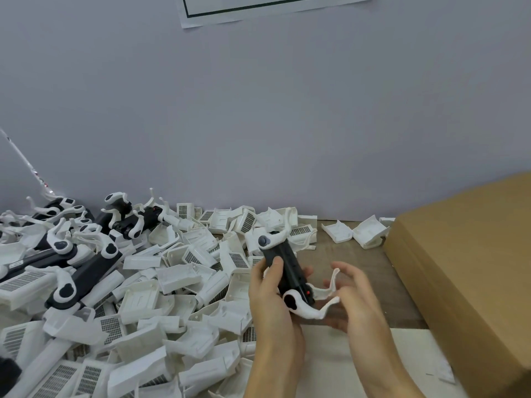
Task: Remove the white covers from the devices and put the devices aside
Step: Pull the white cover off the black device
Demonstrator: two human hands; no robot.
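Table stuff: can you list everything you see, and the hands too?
held device: one, black with white ends, in the hands
device pile: several, black and white, far left
loose covers: many, white, heaped left and centre
cardboard box: one, brown, right
paper sheet: one, white, on wall
table: brown wood, bare patch centre
left hand: grips the device body
right hand: fingers curled at the device's white curved end

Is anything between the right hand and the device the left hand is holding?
Nothing visible. The left hand grips the black device, and the right hand is already at its near end, by the white curved prongs. The cardboard box sits off to the right.
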